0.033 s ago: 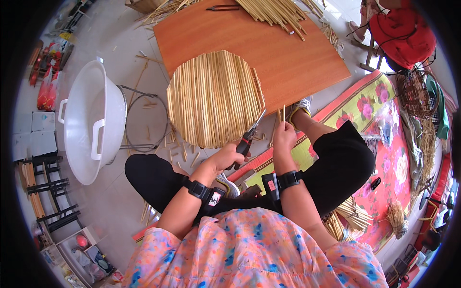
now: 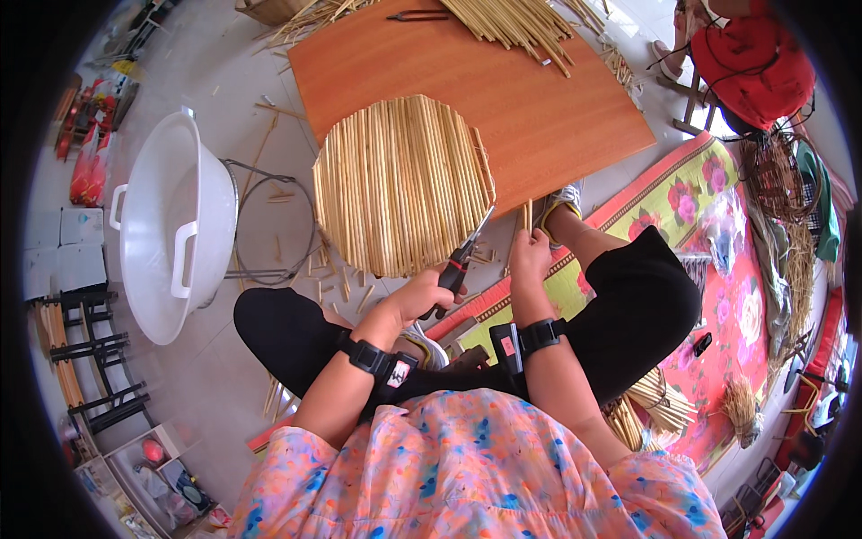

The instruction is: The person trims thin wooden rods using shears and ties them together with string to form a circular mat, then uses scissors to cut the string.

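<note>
In my left hand (image 2: 433,292), closed around the handles, are black-and-red-handled pliers (image 2: 460,262) with a long narrow metal nose. The nose points up to the right edge of a round mat of straw stalks (image 2: 400,184). That mat, made of stalks laid side by side, rests partly on an orange-brown wooden board (image 2: 557,117) and juts over its near left corner. To the right, my right hand (image 2: 530,256) is closed on short straw stalks (image 2: 527,216), their tips standing up above my fingers, close to the board's near edge.
A big white two-handled basin (image 2: 162,234) stands left, beside a wire ring frame (image 2: 277,229). Loose stalks (image 2: 507,31) lie on the board's far side near a dark tool (image 2: 417,15). Cut bits litter the floor. A flowered mat (image 2: 718,296) and bundled stalks (image 2: 663,400) lie right.
The stalks in my right hand have come closer together and show less length above the fingers. My left hand with the pliers has barely moved.
</note>
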`<state>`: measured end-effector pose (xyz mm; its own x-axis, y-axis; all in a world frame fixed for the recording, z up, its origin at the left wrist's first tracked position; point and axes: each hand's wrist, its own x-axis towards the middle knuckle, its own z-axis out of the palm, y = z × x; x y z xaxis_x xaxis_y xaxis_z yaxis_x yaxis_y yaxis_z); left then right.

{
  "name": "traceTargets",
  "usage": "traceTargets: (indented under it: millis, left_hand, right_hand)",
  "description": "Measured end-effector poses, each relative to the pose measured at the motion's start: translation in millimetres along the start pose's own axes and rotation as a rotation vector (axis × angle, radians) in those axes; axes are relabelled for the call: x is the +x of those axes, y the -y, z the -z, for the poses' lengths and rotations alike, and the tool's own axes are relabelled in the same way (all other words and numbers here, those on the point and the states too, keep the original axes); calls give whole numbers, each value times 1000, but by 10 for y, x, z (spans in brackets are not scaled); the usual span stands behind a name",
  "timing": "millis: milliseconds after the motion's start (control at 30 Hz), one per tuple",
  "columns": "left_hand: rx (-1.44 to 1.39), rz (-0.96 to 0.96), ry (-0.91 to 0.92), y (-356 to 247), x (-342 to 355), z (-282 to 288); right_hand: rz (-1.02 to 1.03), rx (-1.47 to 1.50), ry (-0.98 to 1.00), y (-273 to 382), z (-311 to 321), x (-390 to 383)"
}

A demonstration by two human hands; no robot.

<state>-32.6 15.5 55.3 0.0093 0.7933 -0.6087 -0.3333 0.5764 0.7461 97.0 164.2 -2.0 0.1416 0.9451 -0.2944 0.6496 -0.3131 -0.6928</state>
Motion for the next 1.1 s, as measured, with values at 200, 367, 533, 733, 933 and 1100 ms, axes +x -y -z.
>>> traceTargets:
  millis: [200,367,533,733,933,1100]
  left_hand:
    - [-179,-89,-153,-96,-509,256]
    - [-88,-210,-409,-274,-761,574]
    - [369,-348,-668,-635,-735,1040]
    - [910,-378,-890,-1422,-220,1735]
    - [1381,-158,-946,-2050,732,2135]
    - [1559,-166,-941,-2141,1413,2367]
  right_hand:
    - [50,70,-59,65,7,-62]
    - [40,172,-55,126,53,-86]
    - [272,108,-186,164,-24,-111]
    - [677,114,35,601,-55,-397]
    - [962,-178,357,789,-376,-500]
    - [979,-408,452,850,-484,-438]
